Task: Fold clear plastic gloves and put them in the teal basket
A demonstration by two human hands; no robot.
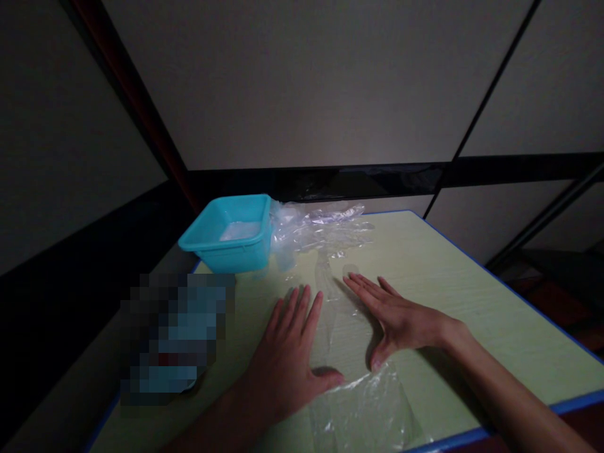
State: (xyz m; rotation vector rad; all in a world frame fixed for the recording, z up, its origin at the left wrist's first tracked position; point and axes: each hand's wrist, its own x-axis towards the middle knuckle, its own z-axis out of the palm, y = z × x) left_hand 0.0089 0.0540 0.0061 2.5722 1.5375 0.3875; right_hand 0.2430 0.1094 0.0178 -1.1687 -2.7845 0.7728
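A pale green table with blue edging carries a turquoise basin at far left, crumpled clear plastic just right of it, a blurred object at near left, and a flat clear sheet reaching toward the near edge.

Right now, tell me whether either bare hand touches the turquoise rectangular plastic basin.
No, pale green tabletop separates the basin from the left hand and the right hand.
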